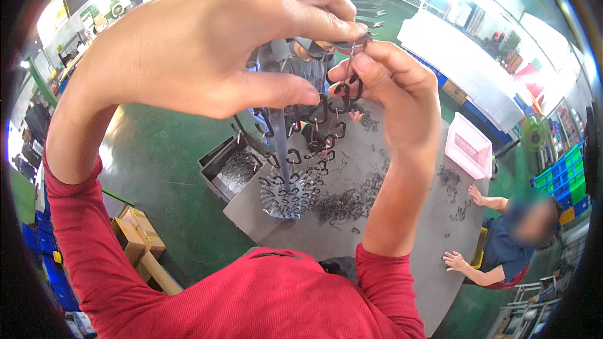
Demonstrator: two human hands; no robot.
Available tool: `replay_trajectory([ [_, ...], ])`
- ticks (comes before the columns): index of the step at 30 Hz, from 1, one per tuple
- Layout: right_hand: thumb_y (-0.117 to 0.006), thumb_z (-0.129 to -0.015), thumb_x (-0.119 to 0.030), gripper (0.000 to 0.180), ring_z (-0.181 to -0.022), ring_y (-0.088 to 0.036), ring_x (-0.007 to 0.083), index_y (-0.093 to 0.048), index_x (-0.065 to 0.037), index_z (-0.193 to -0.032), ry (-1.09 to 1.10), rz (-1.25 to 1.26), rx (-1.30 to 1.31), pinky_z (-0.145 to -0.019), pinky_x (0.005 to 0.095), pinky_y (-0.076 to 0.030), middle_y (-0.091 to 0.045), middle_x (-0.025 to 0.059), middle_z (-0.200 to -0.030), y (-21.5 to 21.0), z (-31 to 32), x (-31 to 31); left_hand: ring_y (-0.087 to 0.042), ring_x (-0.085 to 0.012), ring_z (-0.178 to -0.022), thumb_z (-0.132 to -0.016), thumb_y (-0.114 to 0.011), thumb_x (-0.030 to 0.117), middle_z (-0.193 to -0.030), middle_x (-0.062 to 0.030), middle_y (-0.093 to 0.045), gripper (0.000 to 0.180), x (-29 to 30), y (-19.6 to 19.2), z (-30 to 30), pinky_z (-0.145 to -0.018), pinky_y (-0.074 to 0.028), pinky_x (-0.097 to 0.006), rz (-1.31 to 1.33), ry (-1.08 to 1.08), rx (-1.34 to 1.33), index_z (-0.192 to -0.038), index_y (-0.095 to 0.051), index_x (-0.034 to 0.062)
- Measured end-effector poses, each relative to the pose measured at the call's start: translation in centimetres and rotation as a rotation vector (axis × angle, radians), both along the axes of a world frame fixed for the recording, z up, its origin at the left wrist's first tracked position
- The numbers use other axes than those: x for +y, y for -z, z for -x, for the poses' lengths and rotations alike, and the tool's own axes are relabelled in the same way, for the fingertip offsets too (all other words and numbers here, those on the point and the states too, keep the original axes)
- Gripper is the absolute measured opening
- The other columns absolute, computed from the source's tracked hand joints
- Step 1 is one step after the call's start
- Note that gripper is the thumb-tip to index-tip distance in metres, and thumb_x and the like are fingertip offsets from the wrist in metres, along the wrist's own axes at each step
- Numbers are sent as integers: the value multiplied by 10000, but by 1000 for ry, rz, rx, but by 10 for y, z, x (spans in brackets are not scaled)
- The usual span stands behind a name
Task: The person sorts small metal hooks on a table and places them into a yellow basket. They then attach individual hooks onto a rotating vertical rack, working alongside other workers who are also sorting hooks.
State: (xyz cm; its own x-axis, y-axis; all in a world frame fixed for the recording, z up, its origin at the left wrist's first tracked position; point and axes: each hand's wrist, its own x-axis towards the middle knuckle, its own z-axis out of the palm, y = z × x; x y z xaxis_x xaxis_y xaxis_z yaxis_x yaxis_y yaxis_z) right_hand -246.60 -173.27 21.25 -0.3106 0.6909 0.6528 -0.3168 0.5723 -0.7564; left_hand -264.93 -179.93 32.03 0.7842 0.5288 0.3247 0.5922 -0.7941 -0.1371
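Observation:
A grey upright rack pole [279, 150] stands in front of me, ringed with prongs carrying black C-shaped hooks [321, 110]. My left hand [245, 44] reaches over from the left near the top. Its index fingertip touches the end of a prong, while the thumb stretches out below, apart from the fingers. Close against that fingertip, my right hand [402, 81] is closed in a pinch on a thin metal wire hook [353, 56]. Black hooks hang just below my right fingers. The left hand's other fingertips are partly hidden.
Loose black hooks [352, 204] lie heaped on the grey table [402, 276]. A dark crate [232, 166] of small metal parts is at its left, a pink basket [468, 147] at its right. One co-worker [515, 245] sits at right; another [308, 75] is behind the rack.

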Motion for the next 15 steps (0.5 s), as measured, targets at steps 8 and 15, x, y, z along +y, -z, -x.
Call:
replay_trajectory([
  [8, -540, -868, -47, 149, -655, -625, 146, -628, 55, -930, 218, -19, 166, -583, 240, -510, -642, 113, -802, 8, -36, -4, -489, -343, -1110, -703, -656, 135, -1232, -173, -481, 586, 4, 9, 6, -916, -399, -393, -139, -22, 47, -1256, -485, 44],
  [15, -587, -820, -101, 245, -800, -642, 206, -629, -3, -1041, 1184, 72, -659, -755, 313, -489, -661, 147, -893, 35, -142, 15, -525, -331, -1063, -624, -697, 49, -1175, -157, -526, 607, 10, 18, 4, -881, -422, -381, -156, -39, -101, -1205, -523, 38],
])
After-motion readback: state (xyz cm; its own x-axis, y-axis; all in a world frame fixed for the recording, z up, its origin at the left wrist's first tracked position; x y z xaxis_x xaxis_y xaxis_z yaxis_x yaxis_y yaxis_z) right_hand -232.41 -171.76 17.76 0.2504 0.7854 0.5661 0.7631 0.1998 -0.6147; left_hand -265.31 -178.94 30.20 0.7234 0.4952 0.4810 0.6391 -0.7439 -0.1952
